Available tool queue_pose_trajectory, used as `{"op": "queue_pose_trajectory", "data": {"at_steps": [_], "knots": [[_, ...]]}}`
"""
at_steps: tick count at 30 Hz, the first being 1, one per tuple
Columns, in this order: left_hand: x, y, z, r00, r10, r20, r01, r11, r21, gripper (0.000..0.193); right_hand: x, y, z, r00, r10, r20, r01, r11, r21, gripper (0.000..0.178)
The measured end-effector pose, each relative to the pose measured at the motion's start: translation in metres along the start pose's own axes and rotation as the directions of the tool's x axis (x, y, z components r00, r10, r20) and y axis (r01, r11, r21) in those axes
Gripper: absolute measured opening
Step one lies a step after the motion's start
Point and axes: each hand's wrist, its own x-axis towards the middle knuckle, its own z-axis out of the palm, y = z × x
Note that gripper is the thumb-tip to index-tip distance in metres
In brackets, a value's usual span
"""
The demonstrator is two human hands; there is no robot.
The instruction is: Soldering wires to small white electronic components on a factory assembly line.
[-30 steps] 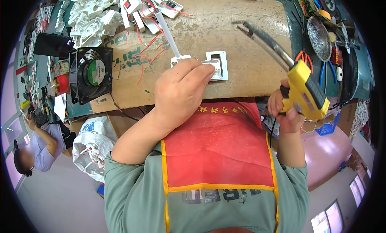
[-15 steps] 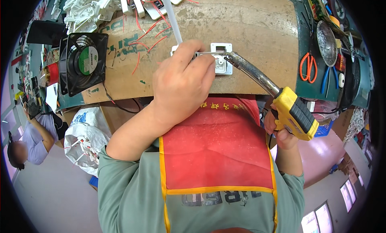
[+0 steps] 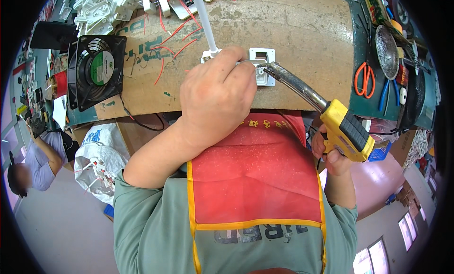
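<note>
Soldering gun (image 3: pixel 343 125) lowered to white plastic part (image 3: pixel 263 77); right hand (image 3: pixel 335 163) grips gun. Left hand (image 3: pixel 217 90) curled close, grasp hidden: a slipping tip (image 3: pixel 268 67) might burn it.

You have on a grey-green shirt (image 3: pixel 151 222) with loose, short sleeves (image 3: pixel 135 194) ending near the elbows, and worn, dark block letters (image 3: pixel 253 233) across the chest. Over it, your red apron (image 3: pixel 255 189) is lightly creased and flecked with pale specks, with yellow-orange trim (image 3: pixel 257 223), matching narrow straps (image 3: pixel 195 250) and small yellow characters (image 3: pixel 266 125) printed toward its far end.
</note>
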Motion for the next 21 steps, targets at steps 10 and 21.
{"op": "queue_pose_trajectory", "data": {"at_steps": [10, 21], "knots": [[0.001, 0.000, 0.001, 1.000, 0.021, -0.015, -0.021, 1.000, 0.010, 0.011, 0.000, 0.001, -0.003, 0.998, 0.016, 0.064, -0.019, 0.998, 0.053, 0.067], [0.002, 0.000, 0.001, 0.999, 0.030, -0.014, -0.029, 0.999, 0.027, 0.009, 0.004, -0.005, 0.001, 0.999, 0.022, 0.023, -0.023, 1.000, 0.020, 0.070]]}}
